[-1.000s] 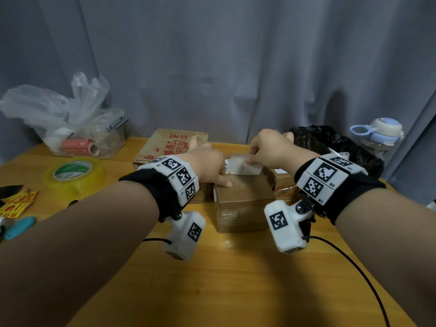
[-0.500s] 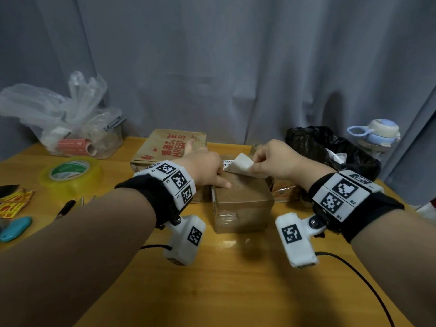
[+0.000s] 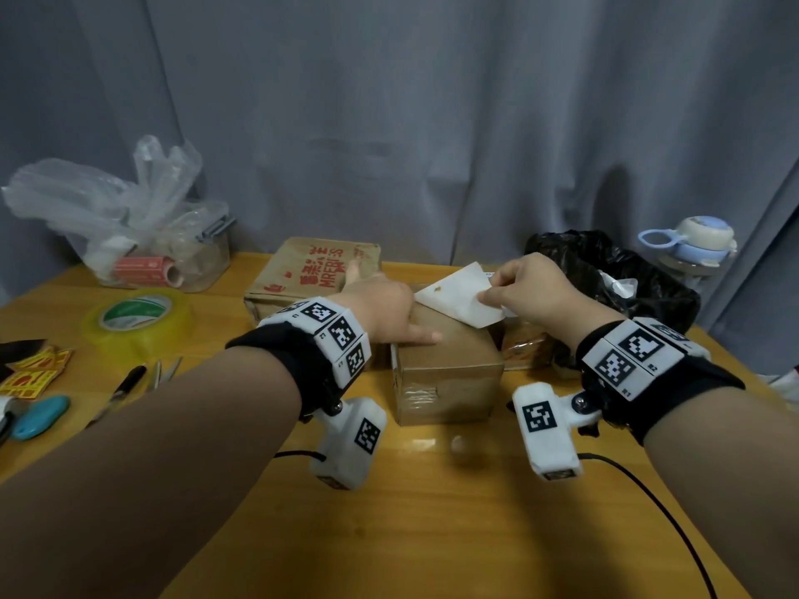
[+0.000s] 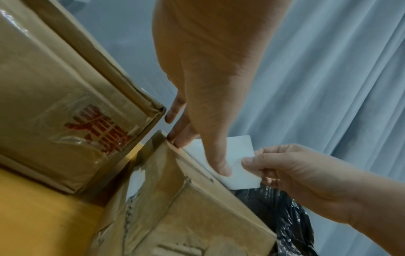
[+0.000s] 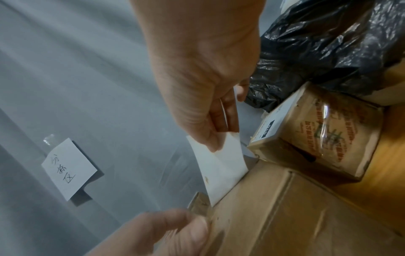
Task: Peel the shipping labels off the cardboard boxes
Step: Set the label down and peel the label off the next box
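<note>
A small cardboard box (image 3: 449, 373) stands mid-table. My left hand (image 3: 380, 309) lies flat on its top left, thumb stretched along the near edge, holding it down. My right hand (image 3: 488, 291) pinches the corner of a white shipping label (image 3: 458, 298). The label is peeled up, blank sticky side toward me, with only its lower edge still at the box top. The left wrist view has the thumb (image 4: 219, 166) in front of the label (image 4: 238, 145). In the right wrist view the label (image 5: 221, 166) rises from the box (image 5: 295, 216).
A larger box with red print (image 3: 311, 270) sits behind on the left. On the right are another small box (image 3: 525, 348) bearing a label (image 5: 269, 124), a black bag (image 3: 605, 274) and a bottle (image 3: 700, 244). A tape roll (image 3: 138, 317), pen (image 3: 125, 382) and plastic container (image 3: 173, 252) lie left.
My right hand has pulled the label up and to the right, so more of it stands free of the box. The left hand has stayed pressed on the box.
</note>
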